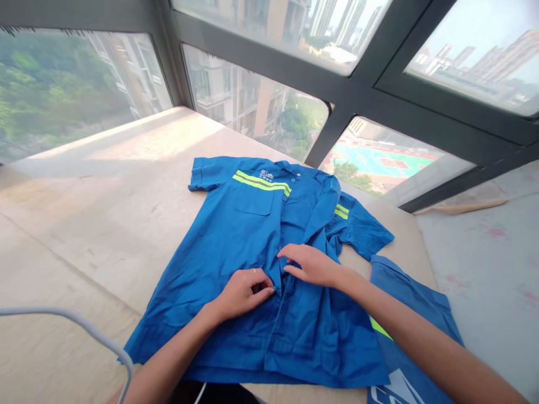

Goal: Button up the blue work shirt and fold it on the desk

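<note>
A blue short-sleeved work shirt (219, 247) with yellow-green reflective stripes lies front up, its collar toward the window. The upper buttons show along one front edge, and the other front panel is folded back in creases. My left hand (244, 292), a ring on one finger, pinches the front edge of the shirt low on the opening. Just above and to the right, my right hand (309, 265) rests at the opening with thumb and forefinger apart, touching the cloth. Whether a button sits under my left fingertips is hidden.
A second blue garment (416, 303) with a reflective stripe and white print lies at the right, partly under my right forearm. A white cable (76, 317) curves across the lower left. Grey window frames (269, 50) border the pale ledge (105, 224). A flower-patterned surface (484, 252) adjoins at right.
</note>
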A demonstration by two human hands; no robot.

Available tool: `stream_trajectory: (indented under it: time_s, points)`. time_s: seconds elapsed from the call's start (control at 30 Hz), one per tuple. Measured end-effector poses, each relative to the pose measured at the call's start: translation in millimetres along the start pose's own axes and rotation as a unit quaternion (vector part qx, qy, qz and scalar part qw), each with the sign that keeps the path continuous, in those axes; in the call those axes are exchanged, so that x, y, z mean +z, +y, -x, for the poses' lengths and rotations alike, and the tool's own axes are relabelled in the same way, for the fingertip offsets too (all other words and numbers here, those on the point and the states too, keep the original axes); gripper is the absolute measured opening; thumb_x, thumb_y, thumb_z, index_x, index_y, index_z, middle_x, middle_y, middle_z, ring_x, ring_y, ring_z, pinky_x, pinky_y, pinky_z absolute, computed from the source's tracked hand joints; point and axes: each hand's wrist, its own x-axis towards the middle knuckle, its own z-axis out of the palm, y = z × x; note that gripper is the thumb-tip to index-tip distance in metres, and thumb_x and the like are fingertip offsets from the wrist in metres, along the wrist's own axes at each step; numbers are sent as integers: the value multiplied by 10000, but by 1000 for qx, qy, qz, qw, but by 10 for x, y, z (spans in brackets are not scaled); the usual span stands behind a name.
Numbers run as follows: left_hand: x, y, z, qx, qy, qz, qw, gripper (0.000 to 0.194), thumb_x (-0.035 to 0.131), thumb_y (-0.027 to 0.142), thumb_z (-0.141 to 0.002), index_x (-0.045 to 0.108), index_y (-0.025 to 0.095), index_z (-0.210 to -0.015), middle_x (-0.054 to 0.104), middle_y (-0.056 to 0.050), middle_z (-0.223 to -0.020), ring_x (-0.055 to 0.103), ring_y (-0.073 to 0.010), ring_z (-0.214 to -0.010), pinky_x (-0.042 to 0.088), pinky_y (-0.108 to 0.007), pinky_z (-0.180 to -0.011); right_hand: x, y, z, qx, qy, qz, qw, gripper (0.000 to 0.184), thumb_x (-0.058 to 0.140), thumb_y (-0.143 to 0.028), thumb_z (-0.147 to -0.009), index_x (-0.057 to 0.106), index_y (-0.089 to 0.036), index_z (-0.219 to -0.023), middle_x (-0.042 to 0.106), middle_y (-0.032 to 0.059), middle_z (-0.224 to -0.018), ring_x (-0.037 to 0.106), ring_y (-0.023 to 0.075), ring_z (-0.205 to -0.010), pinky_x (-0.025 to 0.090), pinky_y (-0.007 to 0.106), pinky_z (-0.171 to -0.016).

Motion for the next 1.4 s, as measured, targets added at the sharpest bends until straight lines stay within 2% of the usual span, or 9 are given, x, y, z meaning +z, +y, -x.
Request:
stream_trajectory:
  time_s: [0.1, 0.33, 0.53, 0.63, 0.77, 0.9, 1.07, 1.27, 1.4]
  points:
    - [12, 9, -11, -3, 9, -11, 1000, 146, 606, 310, -900, 694, 198, -872, 667, 6, -785, 586, -111, -697, 399, -219, -664, 94, -118, 256, -35, -35, 88, 995, 205, 574, -180, -908, 629, -151, -1104, 654, 132, -1150, 619, 240, -1053, 490, 395, -906]
    - [25, 2, -34, -1, 13, -34, 999, 156, 608, 332, -905, 700, 208, -882, 680, 13, -796, 585, -111, -694, 403, -224, -673, 159, -154, 552, -90, 63, 110, 988, 190, 532, -266, -966, 691, -170, -926, 673, 109, -1080, 602, 224, -1017, 466, 389, -924]
    - [76, 103, -52, -36, 17, -85, 996, 124, 613, 294, -888, 697, 213, -847, 689, 12, -809, 601, -132, -723, 402, -244, -666, 203, -160, 715, -59, 72, 148, 985, 213, 488, -224, -983, 681, -160, -919, 691, 87, -940, 623, 197, -893, 476, 372, -860]
    - [154, 179, -48, -44, 35, -140, 989, 106, 594, 264, -891, 678, 204, -866, 677, -4, -824, 611, -154, -760, 417, -262, -683, 264, -134, 770, -55, 74, 165, 982, 197, 502, -228, -980, 687, -164, -985, 700, 91, -975, 634, 204, -900, 490, 364, -821]
    - [267, 207, -32, -6, 47, -192, 980, 131, 540, 238, -924, 652, 187, -969, 667, -44, -941, 626, -184, -863, 468, -287, -753, 342, -47, 803, -56, 82, 157, 983, 190, 542, -251, -969, 700, -186, -1050, 705, 93, -1084, 645, 213, -1005, 509, 367, -880]
    - [333, 150, -25, 69, 47, -210, 974, 236, 522, 184, -927, 624, 167, -1139, 660, -80, -1088, 622, -210, -991, 498, -327, -877, 363, 34, 794, -81, 81, 142, 983, 208, 590, -296, -947, 704, -199, -1090, 677, 96, -1211, 620, 229, -1125, 494, 391, -976]
    - [356, 72, -35, 142, 55, -201, 968, 312, 445, 102, -937, 600, 159, -1202, 687, -81, -1091, 628, -208, -981, 513, -340, -868, 337, 1, 753, -117, 93, 162, 975, 247, 468, -161, -977, 699, -182, -1062, 712, 83, -1115, 647, 210, -1035, 500, 383, -928]
    - [405, -39, -51, 125, 103, -109, 981, 202, 526, 119, -925, 649, 180, -1072, 712, -49, -1016, 641, -178, -923, 513, -317, -844, 339, -88, 662, -95, 90, 202, 971, 202, 492, -169, -958, 694, -164, -970, 717, 88, -945, 644, 203, -909, 482, 344, -825]
    - [404, -55, -59, 105, 104, -82, 986, 161, 566, 153, -918, 659, 187, -1045, 716, -44, -992, 644, -175, -908, 508, -314, -831, 339, -126, 561, -58, 73, 191, 977, 126, 579, -150, -887, 701, -170, -909, 715, 78, -880, 638, 201, -866, 459, 344, -817]
